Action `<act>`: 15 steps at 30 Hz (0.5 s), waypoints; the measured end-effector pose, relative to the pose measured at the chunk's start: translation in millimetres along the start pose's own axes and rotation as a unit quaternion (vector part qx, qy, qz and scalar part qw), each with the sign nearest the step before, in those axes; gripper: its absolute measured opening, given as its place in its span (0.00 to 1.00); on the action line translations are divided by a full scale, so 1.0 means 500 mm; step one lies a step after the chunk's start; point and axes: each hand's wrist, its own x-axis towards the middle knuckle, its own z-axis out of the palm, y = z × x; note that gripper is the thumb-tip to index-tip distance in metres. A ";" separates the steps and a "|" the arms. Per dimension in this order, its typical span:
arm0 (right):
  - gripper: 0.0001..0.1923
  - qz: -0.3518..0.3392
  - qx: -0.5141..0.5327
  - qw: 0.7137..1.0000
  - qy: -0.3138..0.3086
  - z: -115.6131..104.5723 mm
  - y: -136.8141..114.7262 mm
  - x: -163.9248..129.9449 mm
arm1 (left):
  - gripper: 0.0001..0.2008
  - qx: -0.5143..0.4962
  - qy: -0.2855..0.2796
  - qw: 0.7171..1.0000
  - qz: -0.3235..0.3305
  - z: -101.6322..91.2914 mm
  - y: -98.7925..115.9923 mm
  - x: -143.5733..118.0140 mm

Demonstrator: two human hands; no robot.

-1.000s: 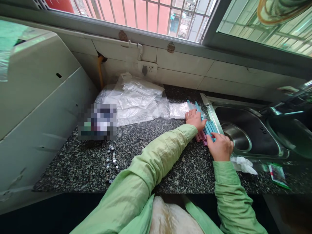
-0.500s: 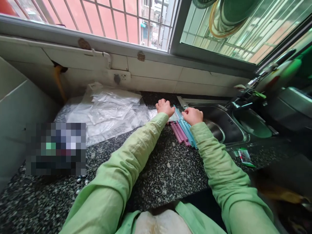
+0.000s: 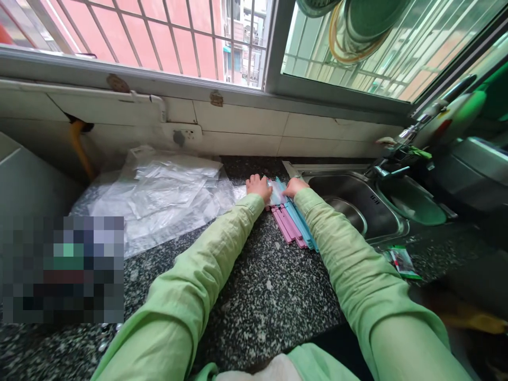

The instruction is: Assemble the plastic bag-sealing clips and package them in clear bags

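My left hand [image 3: 257, 187] rests on the counter at the near end of the sink, fingers bent and apart, its thumb side touching a small clear plastic bag [image 3: 276, 193]. Opposite it, my right hand [image 3: 296, 187] is closed in a pinch at the right edge of that bag; the fingertips are partly hidden. Just below the bag lie several pink plastic sticks [image 3: 286, 225] side by side. Alongside them, several light blue plastic sticks [image 3: 298, 221] run under my right wrist, which covers part of them.
A wide pile of clear plastic bags [image 3: 170, 185] covers the counter to the left. At the right is a steel sink [image 3: 369, 211] with a faucet [image 3: 408, 132]. A small packet [image 3: 404, 262] lies near the sink's front. A blurred-out object [image 3: 63, 270] stands at the left.
My right hand has moved left, closer to my left hand, and now meets the small bag's edge. More of the bag shows between the hands. The camera view has shifted slightly.
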 end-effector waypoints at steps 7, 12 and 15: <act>0.16 -0.015 0.006 1.000 -0.004 0.006 -0.034 0.031 | 0.18 0.017 0.011 1.000 -0.016 0.002 -0.030 0.019; 0.16 -0.023 0.011 1.000 0.001 0.003 -0.059 0.040 | 0.18 0.013 0.017 0.999 -0.042 -0.002 -0.052 0.035; 0.16 -0.022 0.010 1.000 0.002 0.002 -0.066 0.042 | 0.18 0.009 0.022 0.998 -0.051 -0.002 -0.055 0.038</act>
